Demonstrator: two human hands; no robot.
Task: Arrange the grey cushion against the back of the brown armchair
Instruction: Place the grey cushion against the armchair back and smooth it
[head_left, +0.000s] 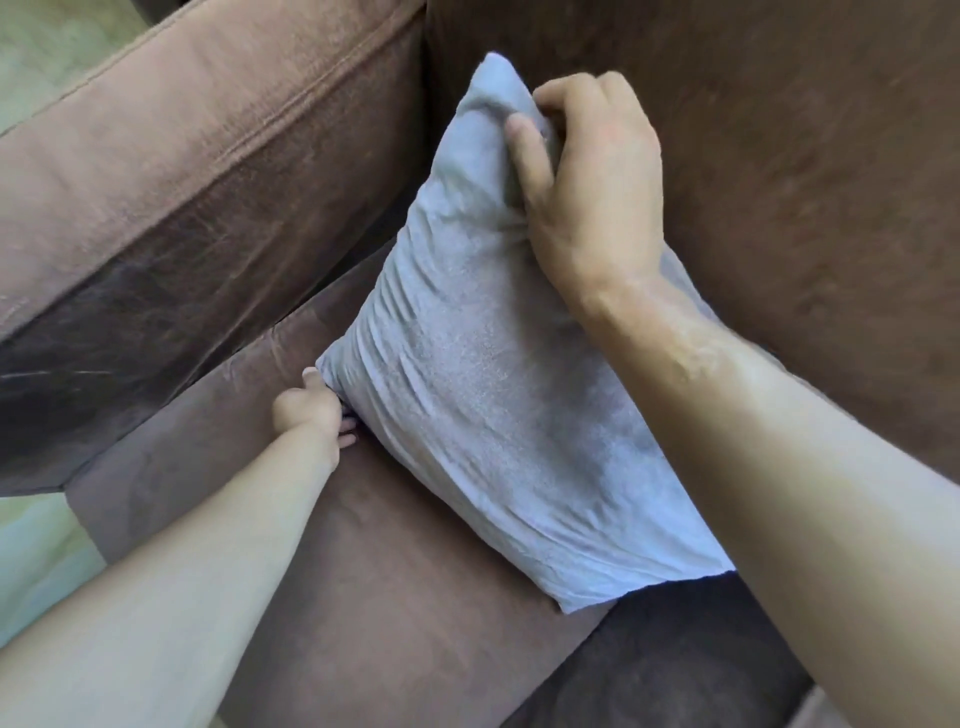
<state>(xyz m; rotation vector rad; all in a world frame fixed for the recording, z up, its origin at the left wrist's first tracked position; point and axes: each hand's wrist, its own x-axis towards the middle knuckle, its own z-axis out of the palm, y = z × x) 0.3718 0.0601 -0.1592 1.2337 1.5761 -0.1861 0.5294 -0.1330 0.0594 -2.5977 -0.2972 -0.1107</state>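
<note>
Grey fabric of the cushion (483, 374) is creasing under two hands as it is being stood on the seat (311, 561) of the armchair (810, 182), its far face leaning on the backrest and one side close to the armrest (171, 171). The right hand (592, 192) is gripping the top corner, thumb in front and fingers curled over the edge; this grip is bunching the cover and, by judgement, is holding the cushion upright while it is being pressed back. The left hand (311, 405) is touching the lower near corner at the seat, probably steadying or tucking that corner. Its fingers are folding under the cushion, so whether that grip is clenched on fabric or merely pressing cannot be determined. The right forearm is covering part of the cushion's right side, so contact with the backrest there is not showing. The front lower corner is overhanging a dark shadowed area that is hard to make out.
</note>
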